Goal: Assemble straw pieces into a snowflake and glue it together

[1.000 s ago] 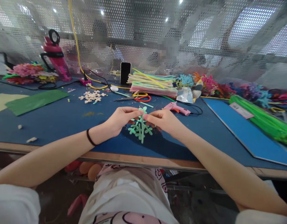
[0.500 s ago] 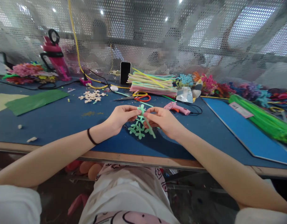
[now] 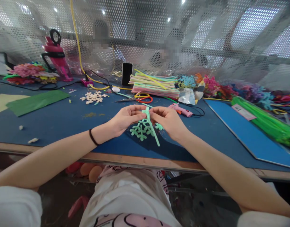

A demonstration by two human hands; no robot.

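Over blue tabletop (image 3: 64, 129), left hand (image 3: 123, 120) and right hand (image 3: 170, 122) pinching mint stem (image 3: 154, 133), green bundle (image 3: 270, 124) inside labelled wrapper (image 3: 243, 112)

A craft workshop. On the desk (image 3: 71, 126) lie scissors (image 3: 130, 100) and a glue gun (image 3: 181, 109); behind it stands perforated mesh (image 3: 140, 19).

The fingertips of the left grip (image 3: 122, 121) and right grip (image 3: 170, 122) hide part of the mint-green pipe cleaner (image 3: 155, 136), which itself covers some of the pipe-cleaner flowers (image 3: 141, 136). The right grip masks the front end of the pink glue gun (image 3: 184, 110). The left edge crops the pale sheet (image 3: 5, 102), the right edge the bright-green bundle (image 3: 267, 119). People (image 3: 174, 47) behind the perforated screen (image 3: 137, 19) are blurred.
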